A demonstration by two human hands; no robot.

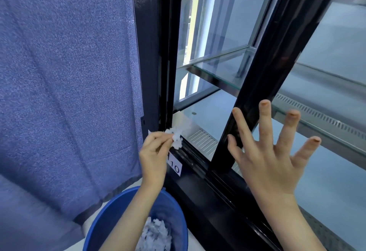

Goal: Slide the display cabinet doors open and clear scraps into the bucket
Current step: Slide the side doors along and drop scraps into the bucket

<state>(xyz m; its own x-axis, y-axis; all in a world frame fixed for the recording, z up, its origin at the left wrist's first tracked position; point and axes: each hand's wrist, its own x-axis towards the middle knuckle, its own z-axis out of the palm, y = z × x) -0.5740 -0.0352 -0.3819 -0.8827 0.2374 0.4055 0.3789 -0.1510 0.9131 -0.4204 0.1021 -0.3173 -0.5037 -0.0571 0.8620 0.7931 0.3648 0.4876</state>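
The right hand (267, 151) lay spread flat against the black door (255, 84), its grip splayed, apparently to keep the glass panel slid aside. Left of the door, at the cabinet's bottom track, the left hand (153, 151) pinched crumpled white scraps (176, 137). Below that, the round blue plastic bucket (111, 221) already held fluffy shreds, placed for an easy drop.

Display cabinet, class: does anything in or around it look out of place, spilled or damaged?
Only the white scraps pinched in the left hand at the cabinet's bottom left corner, by the door track. More scraps lie in the blue bucket below. The right hand rests spread on the sliding door frame. No damage shows.
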